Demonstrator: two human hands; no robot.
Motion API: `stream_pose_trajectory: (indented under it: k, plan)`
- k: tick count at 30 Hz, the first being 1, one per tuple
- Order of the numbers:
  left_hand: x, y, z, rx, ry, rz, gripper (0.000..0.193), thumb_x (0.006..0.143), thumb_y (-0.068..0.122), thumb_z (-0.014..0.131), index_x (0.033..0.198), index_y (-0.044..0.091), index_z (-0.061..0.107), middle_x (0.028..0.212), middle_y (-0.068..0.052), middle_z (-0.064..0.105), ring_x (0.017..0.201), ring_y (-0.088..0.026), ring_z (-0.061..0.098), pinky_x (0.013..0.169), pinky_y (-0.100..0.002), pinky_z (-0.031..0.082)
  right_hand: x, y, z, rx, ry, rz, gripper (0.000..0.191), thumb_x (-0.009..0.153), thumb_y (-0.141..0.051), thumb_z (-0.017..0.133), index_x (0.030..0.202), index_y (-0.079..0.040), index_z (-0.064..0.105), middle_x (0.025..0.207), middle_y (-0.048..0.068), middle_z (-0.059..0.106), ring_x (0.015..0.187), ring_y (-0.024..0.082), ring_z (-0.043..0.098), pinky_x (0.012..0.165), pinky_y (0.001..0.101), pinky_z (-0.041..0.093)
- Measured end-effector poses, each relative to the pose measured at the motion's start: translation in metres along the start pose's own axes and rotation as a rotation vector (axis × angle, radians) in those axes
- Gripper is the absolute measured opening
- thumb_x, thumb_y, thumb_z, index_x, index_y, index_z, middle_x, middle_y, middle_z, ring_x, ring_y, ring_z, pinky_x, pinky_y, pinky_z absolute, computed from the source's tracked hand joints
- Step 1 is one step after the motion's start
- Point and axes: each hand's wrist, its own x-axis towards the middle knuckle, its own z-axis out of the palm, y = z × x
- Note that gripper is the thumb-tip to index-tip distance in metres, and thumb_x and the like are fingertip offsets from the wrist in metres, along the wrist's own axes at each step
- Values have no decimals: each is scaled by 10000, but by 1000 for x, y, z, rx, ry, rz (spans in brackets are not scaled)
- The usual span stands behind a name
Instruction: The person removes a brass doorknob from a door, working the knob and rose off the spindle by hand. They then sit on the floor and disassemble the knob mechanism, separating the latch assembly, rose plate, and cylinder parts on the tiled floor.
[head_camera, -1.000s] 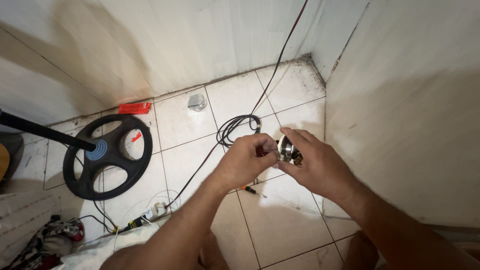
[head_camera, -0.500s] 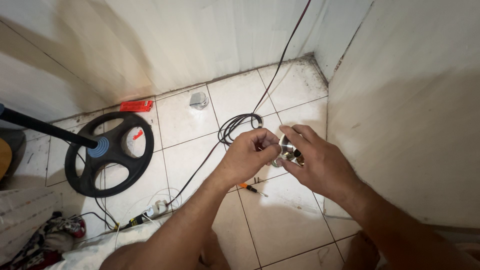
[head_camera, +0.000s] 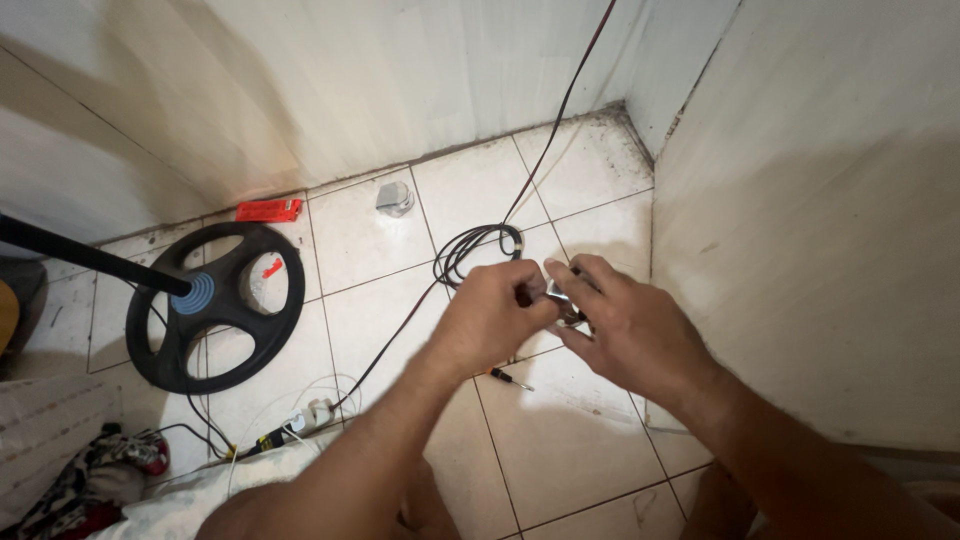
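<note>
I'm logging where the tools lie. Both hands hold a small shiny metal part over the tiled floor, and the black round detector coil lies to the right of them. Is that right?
Not quite. The head view shows the black round detector coil on the white tiled floor to the left of the hands, not the right. The left hand and right hand do hold a small shiny metal part.

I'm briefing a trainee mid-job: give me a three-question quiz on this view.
1. True or false: both hands meet on one small shiny metal part.
2. What lies on the tile right below the hands? A) small screwdriver B) hammer C) paint brush
3. What black round thing lies on the floor at the left?

Key:
1. True: left hand and right hand hold the metal part.
2. A, the small screwdriver.
3. The spoked black disc on a pole, near the coiled black cable.
</note>
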Motion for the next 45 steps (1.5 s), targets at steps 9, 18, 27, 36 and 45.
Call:
stream_pose_trajectory:
  k: [9,18,27,36,45]
  plan:
    - [6,-8,10,-267,97,-6,143,685,119,549,600,16,496,514,-10,484,474,-75,447,433,-225,368,1,-9,2,221,87,128,537,619,-176,639,1094,-57,419,1040,65,474,683,203,562,590,302,458]
    - [11,-25,4,-958,-240,29,62,711,35,466,738,40,522,596,14,462,536,-61,400,497,-191,326,2,2,-4,639,183,-42,535,638,-152,661,1112,-43,438,1005,77,503,882,169,526,742,255,428]
    - [13,-19,2,-400,-125,149,33,721,52,529,713,20,528,620,35,503,573,-26,441,513,-180,384,0,6,-6,466,79,120,551,596,-171,674,1097,-114,452,927,48,499,757,165,543,643,274,447]
    - [4,-14,-14,-241,-196,213,54,726,65,550,704,21,527,572,38,461,539,-33,402,487,-192,366,1,2,-2,249,43,105,545,616,-221,656,1110,-157,433,952,48,476,681,194,567,568,301,469]
    - [3,-13,-13,-202,-137,163,45,706,65,549,696,32,521,568,30,465,529,-43,405,477,-202,362,1,1,-2,227,45,90,560,613,-210,654,1119,-154,422,976,45,450,641,181,561,555,300,468]
